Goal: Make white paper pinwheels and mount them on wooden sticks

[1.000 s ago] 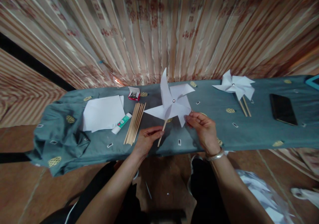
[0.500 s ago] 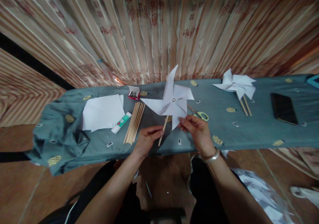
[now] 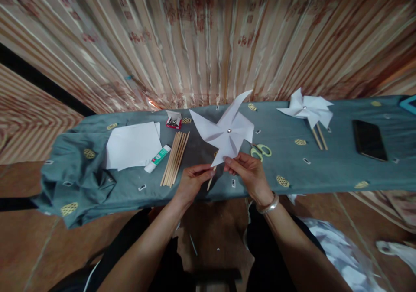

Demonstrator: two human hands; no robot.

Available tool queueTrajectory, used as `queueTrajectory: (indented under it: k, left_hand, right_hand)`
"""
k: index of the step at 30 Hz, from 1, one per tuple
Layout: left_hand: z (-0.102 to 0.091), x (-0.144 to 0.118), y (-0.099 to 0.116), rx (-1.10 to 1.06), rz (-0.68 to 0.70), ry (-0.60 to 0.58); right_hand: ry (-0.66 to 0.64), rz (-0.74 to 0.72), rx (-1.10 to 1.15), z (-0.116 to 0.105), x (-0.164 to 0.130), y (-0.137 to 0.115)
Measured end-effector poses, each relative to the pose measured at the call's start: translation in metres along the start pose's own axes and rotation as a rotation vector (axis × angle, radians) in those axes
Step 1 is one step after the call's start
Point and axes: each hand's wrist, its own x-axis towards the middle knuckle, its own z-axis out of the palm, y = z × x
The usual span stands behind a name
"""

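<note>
Our left hand (image 3: 191, 181) pinches pinwheel (image 3: 225, 131) stick (image 3: 211, 178) | our right hand (image 3: 248, 175) grips its lower blade | scissors (image 3: 260, 150) just right of pinwheel

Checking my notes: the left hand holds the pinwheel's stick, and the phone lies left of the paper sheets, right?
Not quite. The left hand does hold the pinwheel stick, but the head view shows the phone far right of the paper sheets.

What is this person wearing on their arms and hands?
Both forearms are bare, with no sleeves or gloves in view. The right hand has a silver bangle round its wrist. The left hand and its wrist show no jewellery. No rings can be made out.
</note>
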Motion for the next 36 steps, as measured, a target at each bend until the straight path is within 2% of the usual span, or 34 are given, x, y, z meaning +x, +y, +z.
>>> queueTrajectory:
  k: [9,12,14,16,20,23,27,31,36]
  left_hand:
    - [0.002,0.000,0.000,-0.010,0.011,-0.041]
    - [-0.001,0.002,-0.001,-0.030,0.017,-0.027]
    - [-0.003,0.003,0.000,-0.050,0.016,-0.017]
    - [-0.004,0.004,0.000,-0.075,0.015,-0.010]
    - [-0.006,0.004,0.000,-0.117,0.007,-0.008]
    - [-0.005,0.003,-0.001,-0.116,-0.004,-0.011]
    - [-0.003,0.002,-0.002,-0.096,-0.008,-0.017]
    - [-0.002,0.001,-0.002,-0.108,-0.014,-0.029]
    - [-0.003,0.002,-0.002,-0.102,-0.020,-0.021]
  right_hand:
    - [-0.062,0.021,-0.034,0.005,-0.001,0.004]
    - [-0.148,0.001,-0.137,-0.001,-0.002,0.001]
    - [-0.151,-0.050,-0.205,-0.009,-0.001,-0.003]
    - [-0.064,-0.117,-0.217,-0.020,0.002,-0.007]
    - [0.301,-0.273,-0.136,-0.044,0.015,-0.007]
    - [0.400,-0.372,-0.248,-0.056,0.022,-0.004]
    - [0.350,-0.431,-0.420,-0.061,0.029,0.002]
    - [0.240,-0.380,-0.272,-0.059,0.036,0.007]
    - [0.236,-0.313,-0.156,-0.054,0.035,0.006]
